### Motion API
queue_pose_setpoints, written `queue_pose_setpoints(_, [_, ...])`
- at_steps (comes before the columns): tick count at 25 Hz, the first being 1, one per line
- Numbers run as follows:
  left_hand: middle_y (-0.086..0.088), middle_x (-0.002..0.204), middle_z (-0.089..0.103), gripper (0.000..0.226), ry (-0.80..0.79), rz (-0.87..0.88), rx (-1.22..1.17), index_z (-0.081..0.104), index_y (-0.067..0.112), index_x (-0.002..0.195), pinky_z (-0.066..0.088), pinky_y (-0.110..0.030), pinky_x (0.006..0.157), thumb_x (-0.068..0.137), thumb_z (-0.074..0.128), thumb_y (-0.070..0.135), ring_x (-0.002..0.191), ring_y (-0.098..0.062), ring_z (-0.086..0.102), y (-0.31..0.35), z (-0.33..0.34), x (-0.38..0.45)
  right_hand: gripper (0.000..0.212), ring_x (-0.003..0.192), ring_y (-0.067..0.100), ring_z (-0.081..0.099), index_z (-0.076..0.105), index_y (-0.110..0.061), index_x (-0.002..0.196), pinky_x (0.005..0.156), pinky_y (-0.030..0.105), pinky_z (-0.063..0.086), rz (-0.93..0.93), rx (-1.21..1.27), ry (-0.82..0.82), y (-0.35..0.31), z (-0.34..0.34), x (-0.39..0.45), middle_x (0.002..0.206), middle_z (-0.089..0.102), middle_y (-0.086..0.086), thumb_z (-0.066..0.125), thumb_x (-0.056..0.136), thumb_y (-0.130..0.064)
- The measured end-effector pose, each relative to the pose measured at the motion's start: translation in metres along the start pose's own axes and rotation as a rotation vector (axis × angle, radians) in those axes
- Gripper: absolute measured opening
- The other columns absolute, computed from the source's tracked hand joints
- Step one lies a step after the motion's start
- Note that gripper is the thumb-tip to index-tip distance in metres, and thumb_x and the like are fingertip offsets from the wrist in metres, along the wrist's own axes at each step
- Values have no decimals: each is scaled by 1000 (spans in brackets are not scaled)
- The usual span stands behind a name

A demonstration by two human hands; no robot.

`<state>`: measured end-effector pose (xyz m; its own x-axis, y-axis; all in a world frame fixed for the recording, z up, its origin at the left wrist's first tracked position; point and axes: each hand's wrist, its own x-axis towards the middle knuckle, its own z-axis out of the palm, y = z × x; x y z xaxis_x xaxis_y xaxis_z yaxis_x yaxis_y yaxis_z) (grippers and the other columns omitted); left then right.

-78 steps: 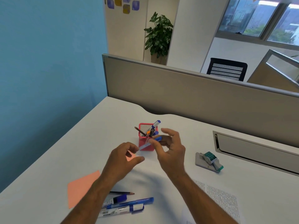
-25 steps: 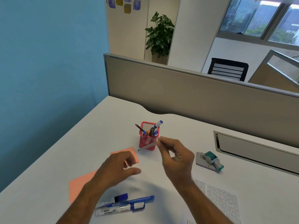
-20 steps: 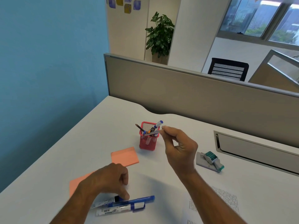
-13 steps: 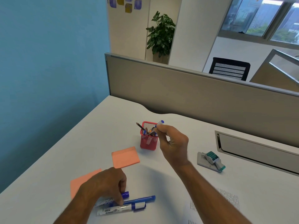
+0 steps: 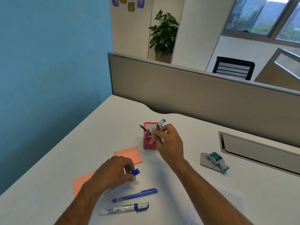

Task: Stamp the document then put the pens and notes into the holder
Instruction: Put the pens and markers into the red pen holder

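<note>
Fingertips (image 5: 155, 133) of the right hand (image 5: 168, 143) pinch a thin pale pen (image 5: 151, 140) at the near rim of the red mesh holder (image 5: 150, 144); its lower end seems to run down the holder's near wall, though whether inside or in front is hard to tell. Several pens already stand in the holder, one white marker with a blue cap (image 5: 159, 124) leaning out to the right.

Nearer and to the left, the left hand (image 5: 113, 172) is curled round a marker (image 5: 135, 172), of which only the blue end (poking out to the right) shows. Just beyond its knuckles lies an orange pad (image 5: 129, 155), and a second orange note (image 5: 81, 184) sits partly under the wrist.

Near the left hand, a blue pen (image 5: 134, 195) and a white marker (image 5: 125, 208) lie side by side on the white desk (image 5: 97, 135). Well to the right rests the stamp (image 5: 215, 162), with the printed document (image 5: 230, 202) nearer, at the right.
</note>
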<state>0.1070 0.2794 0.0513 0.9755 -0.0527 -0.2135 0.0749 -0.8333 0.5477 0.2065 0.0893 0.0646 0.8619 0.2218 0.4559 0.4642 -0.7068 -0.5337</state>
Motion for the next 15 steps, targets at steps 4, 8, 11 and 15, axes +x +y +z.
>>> queue_pose_setpoints(4, [17,83,66,22,296,50,-206,65,34,88,55,-20,72,74,80,40,74,-8,64,19,2,4,34,81,10,61,68,-14,110,60,9,47,-91,302,26,-7,-6,-17,97,68,1,68,82,-32])
queue_pose_setpoints(8, [16,80,67,20,516,217,-324,65,30,87,54,-17,64,75,81,31,71,-8,64,35,7,7,39,81,8,67,66,-13,114,71,24,59,-39,526,-140,-19,-6,-38,93,72,0,74,77,-24])
queue_pose_setpoints(11, [22,79,63,25,556,241,-349,60,34,88,52,-13,64,74,81,31,73,-5,64,43,12,8,31,82,6,68,68,-11,108,74,22,58,-1,555,-79,-20,-8,-44,92,72,-3,75,78,-17])
queue_pose_setpoints(15, [16,82,63,38,329,69,-331,57,34,88,57,-22,69,65,85,46,74,-8,63,34,18,13,26,79,9,67,65,-6,100,70,19,56,-54,536,141,-19,-29,-36,89,69,-1,76,77,-10])
